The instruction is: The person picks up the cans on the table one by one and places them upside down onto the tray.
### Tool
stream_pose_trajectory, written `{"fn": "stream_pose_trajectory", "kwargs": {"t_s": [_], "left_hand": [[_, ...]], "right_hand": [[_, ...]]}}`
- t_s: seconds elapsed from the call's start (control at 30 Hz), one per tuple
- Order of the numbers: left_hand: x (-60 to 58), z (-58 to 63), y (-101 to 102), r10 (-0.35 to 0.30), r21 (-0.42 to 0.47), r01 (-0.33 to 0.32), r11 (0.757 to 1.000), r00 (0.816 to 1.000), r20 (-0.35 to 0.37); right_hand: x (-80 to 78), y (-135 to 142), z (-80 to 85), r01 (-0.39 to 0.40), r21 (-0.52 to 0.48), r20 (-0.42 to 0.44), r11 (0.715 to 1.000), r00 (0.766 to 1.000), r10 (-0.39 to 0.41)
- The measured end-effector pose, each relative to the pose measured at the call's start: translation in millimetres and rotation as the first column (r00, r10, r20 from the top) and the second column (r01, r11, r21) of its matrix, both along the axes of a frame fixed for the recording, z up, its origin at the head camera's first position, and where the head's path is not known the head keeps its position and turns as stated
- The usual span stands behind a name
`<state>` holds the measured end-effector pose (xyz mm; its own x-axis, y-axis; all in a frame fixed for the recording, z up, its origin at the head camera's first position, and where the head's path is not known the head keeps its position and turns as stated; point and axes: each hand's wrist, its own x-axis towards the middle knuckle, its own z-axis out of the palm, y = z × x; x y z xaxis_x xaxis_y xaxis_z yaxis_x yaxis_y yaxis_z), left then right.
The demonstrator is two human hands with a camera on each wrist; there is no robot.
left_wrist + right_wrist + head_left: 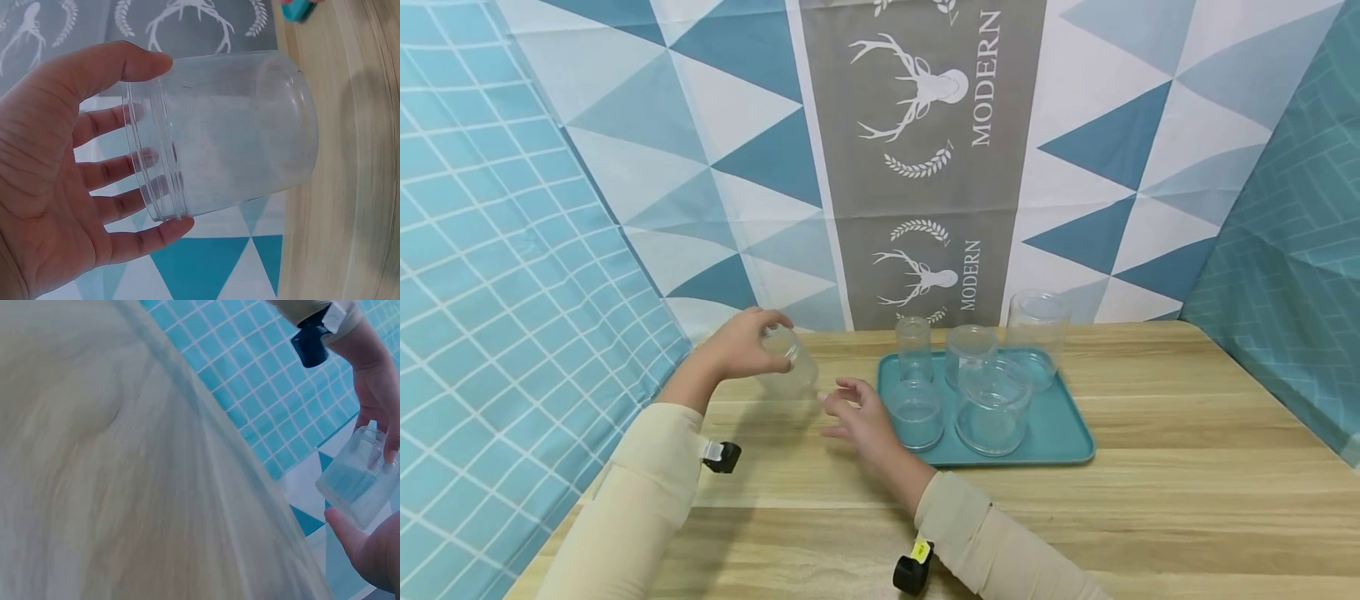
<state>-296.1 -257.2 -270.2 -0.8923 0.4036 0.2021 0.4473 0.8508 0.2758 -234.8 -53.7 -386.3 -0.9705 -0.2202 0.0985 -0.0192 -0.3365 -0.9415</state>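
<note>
My left hand (pixel 747 343) grips a clear jar (pixel 793 367) near its threaded rim, the thumb on one side and the fingers spread round the other. In the left wrist view this jar (pixel 237 131) tilts with its rounded base away from the palm, above the wooden table. My right hand (pixel 865 417) reaches toward the jar's base with its fingers loosely bent and nothing between them. The right wrist view shows the thumb (pixel 347 537) close to the jar (pixel 359 475); whether it touches cannot be told.
A teal tray (pixel 1063 442) right of my hands bears several clear jars, among them a narrow one (pixel 914 346), a wide one (pixel 992 412) and a tall one (pixel 1037 329) at the back. Patterned cloth (pixel 737 150) hangs behind and beside the wooden table (pixel 1187 417).
</note>
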Motion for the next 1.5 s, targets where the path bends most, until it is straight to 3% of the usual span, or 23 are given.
{"fn": "stream_pose_trajectory", "kwargs": {"t_s": [0.3, 0.67, 0.83, 0.97, 1.27, 1.5], "left_hand": [[16.0, 4.5, 5, -0.047, 0.041, 0.048, 0.998, 0.999, -0.018], [36.7, 17.4, 22, -0.155, 0.059, 0.157, 0.986, 0.987, -0.041], [47.3, 23.0, 33, -0.230, 0.087, 0.236, 0.968, 0.970, -0.072], [53.8, 26.3, 40, -0.286, 0.103, 0.297, 0.949, 0.952, -0.107], [63.8, 34.8, 52, -0.338, 0.101, 0.358, 0.928, 0.925, -0.172], [70.0, 39.3, 56, -0.357, 0.100, 0.383, 0.918, 0.911, -0.206]], "right_hand": [[3.2, -1, 10.0, -0.027, -0.281, 0.131, 0.959, 0.989, 0.066], [7.9, 0, 19.4, -0.034, -0.422, 0.262, 0.906, 0.952, 0.159], [10.5, -1, 19.5, 0.004, -0.474, 0.279, 0.881, 0.949, 0.146], [10.4, -1, 21.5, 0.029, -0.522, 0.276, 0.853, 0.952, 0.136], [16.3, 6, 27.8, -0.061, -0.640, 0.146, 0.766, 0.969, 0.199], [20.3, 14, 32.9, -0.104, -0.650, 0.105, 0.753, 0.969, 0.224]]}}
